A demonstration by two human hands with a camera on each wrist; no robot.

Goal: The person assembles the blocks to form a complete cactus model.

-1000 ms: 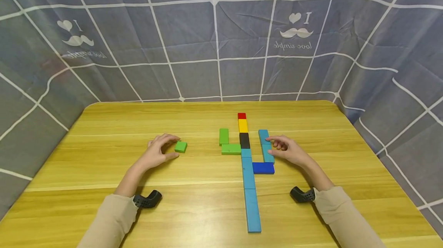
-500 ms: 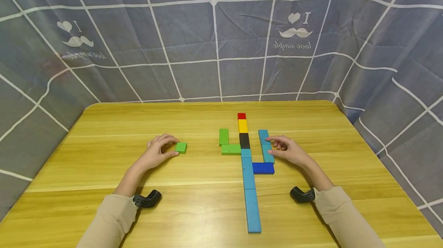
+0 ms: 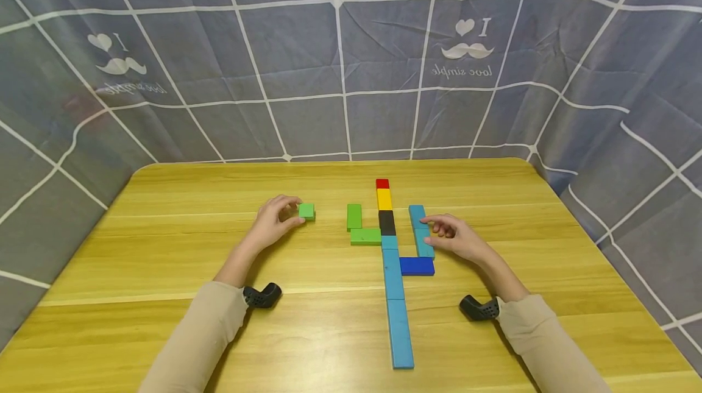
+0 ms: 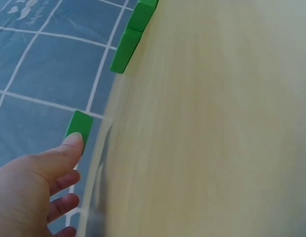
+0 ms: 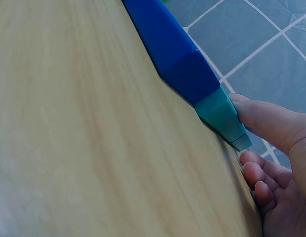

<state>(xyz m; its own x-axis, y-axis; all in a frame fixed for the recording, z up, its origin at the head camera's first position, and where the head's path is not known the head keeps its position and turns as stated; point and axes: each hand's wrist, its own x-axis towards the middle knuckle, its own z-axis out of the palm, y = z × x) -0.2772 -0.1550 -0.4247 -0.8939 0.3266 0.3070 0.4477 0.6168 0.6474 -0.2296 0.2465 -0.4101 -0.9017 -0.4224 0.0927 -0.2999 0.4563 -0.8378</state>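
My left hand [image 3: 274, 220] pinches a small green block [image 3: 307, 211] between thumb and fingers. In the left wrist view the thumb lies against this green block [image 4: 80, 124], which looks raised off the tabletop. My right hand [image 3: 457, 237] rests at two light blue blocks [image 3: 418, 216] set end to end; its thumb and index fingertips touch or nearly touch them. The right wrist view has the thumb beside a light blue block [image 5: 222, 117], the other fingers loosely bent. A dark blue block [image 3: 417, 266] joins that pair to a long light blue column [image 3: 393, 274].
Above the column lie a black block [image 3: 387, 222], a yellow block [image 3: 384, 199] and a red block [image 3: 382, 184]. Two green blocks [image 3: 365, 236] form a step on its left. The wooden table [image 3: 164, 247] meets a grey checked curtain [image 3: 307, 64] behind.
My left hand closed on the small green block, then carried it right and away from me, toward the green step. My right hand and the laid blocks stayed put.
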